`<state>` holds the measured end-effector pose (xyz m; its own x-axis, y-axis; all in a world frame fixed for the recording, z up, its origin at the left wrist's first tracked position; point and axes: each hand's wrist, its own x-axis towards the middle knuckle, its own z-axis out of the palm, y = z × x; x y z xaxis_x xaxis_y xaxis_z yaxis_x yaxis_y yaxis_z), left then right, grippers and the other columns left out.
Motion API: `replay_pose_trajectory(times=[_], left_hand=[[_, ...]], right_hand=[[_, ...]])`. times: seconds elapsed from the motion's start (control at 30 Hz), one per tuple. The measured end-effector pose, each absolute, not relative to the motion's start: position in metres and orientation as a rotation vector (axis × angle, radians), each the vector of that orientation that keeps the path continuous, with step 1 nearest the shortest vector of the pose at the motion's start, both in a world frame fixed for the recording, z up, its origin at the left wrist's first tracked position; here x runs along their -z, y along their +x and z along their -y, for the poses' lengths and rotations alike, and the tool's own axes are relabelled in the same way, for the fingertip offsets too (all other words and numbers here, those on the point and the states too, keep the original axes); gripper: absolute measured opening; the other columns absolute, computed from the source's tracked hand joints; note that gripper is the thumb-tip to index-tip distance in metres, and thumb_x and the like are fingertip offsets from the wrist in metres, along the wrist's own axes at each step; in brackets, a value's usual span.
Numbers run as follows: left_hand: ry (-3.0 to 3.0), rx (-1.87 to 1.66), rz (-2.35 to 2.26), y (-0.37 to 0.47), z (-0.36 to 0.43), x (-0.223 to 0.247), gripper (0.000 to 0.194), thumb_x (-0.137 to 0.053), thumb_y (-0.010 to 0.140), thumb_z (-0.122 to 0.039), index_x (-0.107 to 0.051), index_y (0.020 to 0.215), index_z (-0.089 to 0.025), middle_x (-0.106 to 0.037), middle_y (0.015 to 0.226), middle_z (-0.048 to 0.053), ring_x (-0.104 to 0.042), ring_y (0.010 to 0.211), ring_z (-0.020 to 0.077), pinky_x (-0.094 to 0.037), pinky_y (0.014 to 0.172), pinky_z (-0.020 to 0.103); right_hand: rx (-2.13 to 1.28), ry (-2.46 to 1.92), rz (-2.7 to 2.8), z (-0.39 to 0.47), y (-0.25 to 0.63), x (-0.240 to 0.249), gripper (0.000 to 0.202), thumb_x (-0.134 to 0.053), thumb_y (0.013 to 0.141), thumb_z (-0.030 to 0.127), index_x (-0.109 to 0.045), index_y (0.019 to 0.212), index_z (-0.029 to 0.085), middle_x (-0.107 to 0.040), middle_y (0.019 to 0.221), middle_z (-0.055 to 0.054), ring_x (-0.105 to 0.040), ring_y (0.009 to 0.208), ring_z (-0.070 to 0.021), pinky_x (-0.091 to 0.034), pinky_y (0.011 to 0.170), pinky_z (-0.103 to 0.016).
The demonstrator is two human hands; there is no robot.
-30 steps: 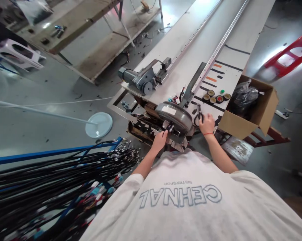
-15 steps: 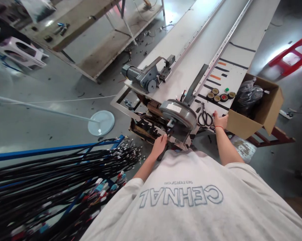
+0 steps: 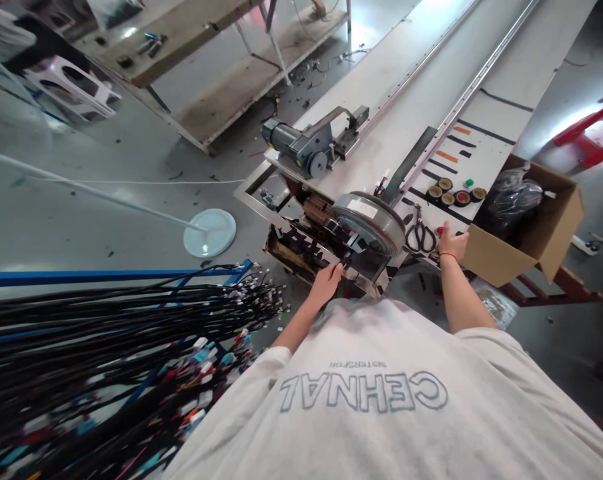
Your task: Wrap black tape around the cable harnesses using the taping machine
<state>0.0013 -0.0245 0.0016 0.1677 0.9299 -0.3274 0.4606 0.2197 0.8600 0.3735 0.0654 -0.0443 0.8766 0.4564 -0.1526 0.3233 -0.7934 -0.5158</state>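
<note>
My left hand (image 3: 326, 283) is closed in a pinch at the near end of the bench, just below a round grey drum-shaped machine part (image 3: 366, 220). Its fingertips meet something thin and dark, too small to make out. At the bench's near right edge rests my right hand (image 3: 454, 244), thumb apart from the other fingers and close to a red button (image 3: 439, 231). Nothing shows in its grasp. Black-handled scissors (image 3: 420, 233) lie just left of it. Several tape rolls (image 3: 447, 199) and a green button-like piece (image 3: 469, 183) sit beyond.
An open cardboard box (image 3: 556, 227) with dark plastic bags stands to the right. A motor unit (image 3: 301, 147) is mounted on the long white bench (image 3: 431, 87). Bundled black cables (image 3: 131, 313) hang over a blue rack at left. A pole on a round white base (image 3: 209, 233) stands nearby.
The view has shifted, so the bench and its items appear farther right. Both hands keep nearly the same places on the bench; the right thumb sits slightly farther from the red button.
</note>
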Motion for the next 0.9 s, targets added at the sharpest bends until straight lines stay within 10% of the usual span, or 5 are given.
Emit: replay_pose_trajectory(times=[0.9], left_hand=[[1.414,-0.642,-1.503,0.016,0.021,0.015,0.046,-0.027,0.097,-0.048,-0.051,0.07,-0.02,-0.048,0.06,-0.001,-0.049,0.063,0.0143,-0.039,0.065,0.026]], right_hand=[[-0.33,-2.537,0.586,-0.067,0.38,0.052,0.08,-0.061,0.077,0.066,-0.045,0.132,0.01,-0.055,0.13,-0.025,-0.054,0.121,-0.0373,-0.041,0.101,-0.051]])
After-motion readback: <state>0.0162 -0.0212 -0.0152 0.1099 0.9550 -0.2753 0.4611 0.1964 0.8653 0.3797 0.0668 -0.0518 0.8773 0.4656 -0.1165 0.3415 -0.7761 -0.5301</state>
